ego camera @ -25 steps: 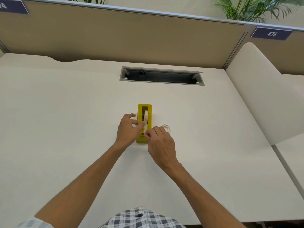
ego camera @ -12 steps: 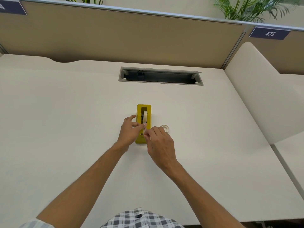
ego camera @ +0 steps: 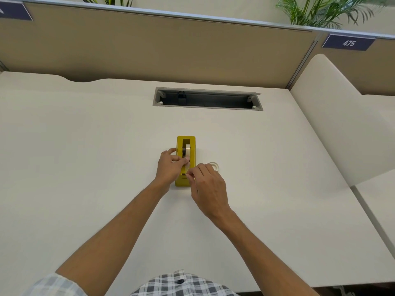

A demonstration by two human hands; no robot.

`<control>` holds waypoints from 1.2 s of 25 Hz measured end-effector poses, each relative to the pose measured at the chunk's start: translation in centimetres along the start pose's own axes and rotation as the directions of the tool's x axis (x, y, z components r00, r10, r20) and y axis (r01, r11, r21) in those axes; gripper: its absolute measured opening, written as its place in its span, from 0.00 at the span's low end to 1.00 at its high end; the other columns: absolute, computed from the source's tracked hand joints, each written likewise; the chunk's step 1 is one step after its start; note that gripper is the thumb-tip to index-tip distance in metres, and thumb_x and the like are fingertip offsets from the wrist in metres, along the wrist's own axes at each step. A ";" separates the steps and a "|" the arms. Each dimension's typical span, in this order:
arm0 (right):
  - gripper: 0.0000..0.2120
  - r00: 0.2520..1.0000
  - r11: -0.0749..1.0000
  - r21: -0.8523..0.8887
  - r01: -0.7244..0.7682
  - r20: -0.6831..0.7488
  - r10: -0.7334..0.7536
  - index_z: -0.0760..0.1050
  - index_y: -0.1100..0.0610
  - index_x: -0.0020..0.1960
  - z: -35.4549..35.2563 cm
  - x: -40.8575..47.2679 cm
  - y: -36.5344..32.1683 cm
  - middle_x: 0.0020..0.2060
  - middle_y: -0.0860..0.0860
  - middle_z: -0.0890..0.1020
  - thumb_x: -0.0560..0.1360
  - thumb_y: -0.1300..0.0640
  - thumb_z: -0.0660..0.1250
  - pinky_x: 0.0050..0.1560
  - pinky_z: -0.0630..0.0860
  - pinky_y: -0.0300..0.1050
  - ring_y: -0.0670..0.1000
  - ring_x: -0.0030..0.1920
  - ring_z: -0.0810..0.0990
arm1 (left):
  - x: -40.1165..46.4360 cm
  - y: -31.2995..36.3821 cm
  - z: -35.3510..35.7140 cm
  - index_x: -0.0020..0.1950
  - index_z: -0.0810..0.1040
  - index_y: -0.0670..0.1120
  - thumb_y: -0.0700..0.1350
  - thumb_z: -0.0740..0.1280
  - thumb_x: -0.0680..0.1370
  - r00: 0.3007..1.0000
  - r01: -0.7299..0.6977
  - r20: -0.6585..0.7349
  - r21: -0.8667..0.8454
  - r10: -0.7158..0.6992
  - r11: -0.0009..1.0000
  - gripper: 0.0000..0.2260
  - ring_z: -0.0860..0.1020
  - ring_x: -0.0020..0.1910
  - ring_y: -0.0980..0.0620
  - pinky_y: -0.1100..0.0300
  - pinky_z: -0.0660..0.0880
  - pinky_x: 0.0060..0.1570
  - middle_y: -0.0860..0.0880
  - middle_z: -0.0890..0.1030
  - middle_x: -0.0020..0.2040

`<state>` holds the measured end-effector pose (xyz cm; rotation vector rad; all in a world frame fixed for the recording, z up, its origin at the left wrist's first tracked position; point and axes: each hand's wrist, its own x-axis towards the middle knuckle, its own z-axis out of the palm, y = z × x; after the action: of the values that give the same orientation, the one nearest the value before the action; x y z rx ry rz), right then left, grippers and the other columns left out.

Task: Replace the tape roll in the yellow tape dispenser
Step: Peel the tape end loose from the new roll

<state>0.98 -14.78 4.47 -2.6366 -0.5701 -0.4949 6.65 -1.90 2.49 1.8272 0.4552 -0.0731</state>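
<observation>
The yellow tape dispenser (ego camera: pixel 185 161) is sitting mid-desk (ego camera: pixel 85 167), straight ahead of the person, with its long axis running directly away from them and its near end toward the hands. A tape roll (ego camera: pixel 187 151) is standing on edge in the slot, so the new roll looks seated. What matters now is the line from that roll down toward the near end, where the cutter probably is: the loose tape end (ego camera: pixel 187 167) is being drawn along that axis.

Both hands are on it. The left hand (ego camera: pixel 171 165) is bracing the dispenser's left side, fingers half curled, thumb lying across the top by the roll. The right hand (ego camera: pixel 208 184) is coming in from the right, thumb and forefinger pinched together over the near part of the dispenser, apparently on the tape end, though the strip is too thin to be sure. The right hand is the nearer one to the cutter.

1 more ring, the spare roll (ego camera: pixel 214 166), is lying flat on the desk just right of the dispenser, partly behind the right knuckles.

Against the frame 1 second back, the pinch is sitting about where it was, the left thumb is staying by the roll, and the view is drifting slightly.
</observation>
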 end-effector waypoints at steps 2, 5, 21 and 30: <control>0.03 1.000 1.000 0.002 0.003 -0.004 -0.003 0.79 0.58 0.46 0.0 0.0 0.0 0.39 0.52 0.81 0.77 0.60 0.67 0.36 0.75 0.45 0.52 0.40 0.77 | 0.2 -0.2 0.0 0.42 0.82 0.49 0.51 0.70 0.76 1.000 -0.001 -0.005 0.015 0.001 1.000 0.07 0.69 0.69 0.49 0.55 0.68 0.59 0.51 0.69 0.72; 0.02 1.000 1.000 0.005 0.005 -0.008 -0.005 0.79 0.58 0.46 0.0 0.0 -0.1 0.39 0.52 0.81 0.77 0.60 0.67 0.36 0.75 0.45 0.52 0.40 0.76 | 0.1 -0.4 0.1 0.44 0.82 0.46 0.55 0.66 0.77 1.000 0.021 -0.006 -0.012 -0.021 1.000 0.13 0.68 0.69 0.49 0.55 0.66 0.59 0.52 0.68 0.72; 0.03 0.999 0.999 -0.024 0.048 -0.016 -0.049 0.78 0.59 0.46 -1.1 1.2 0.2 0.39 0.53 0.80 0.77 0.61 0.66 0.37 0.74 0.49 0.55 0.41 0.76 | 1.4 -0.8 -1.5 0.70 0.69 0.50 0.45 0.67 0.77 0.827 -0.556 0.220 0.461 0.518 0.692 0.21 0.57 0.76 0.48 0.44 0.52 0.74 0.47 0.66 0.74; 0.04 0.990 0.977 -0.172 0.129 0.070 -0.119 0.76 0.58 0.49 -2.6 6.5 1.7 0.44 0.53 0.79 0.79 0.61 0.62 0.43 0.70 0.47 0.54 0.46 0.75 | 2.3 -1.3 -1.9 0.70 0.72 0.50 0.47 0.66 0.79 0.822 -0.569 0.259 0.394 0.507 0.721 0.19 0.58 0.76 0.52 0.46 0.53 0.74 0.52 0.71 0.71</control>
<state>6.61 -15.30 8.89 -2.8033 -0.7449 -0.5286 8.01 0.81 1.24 2.3408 -0.2389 0.1132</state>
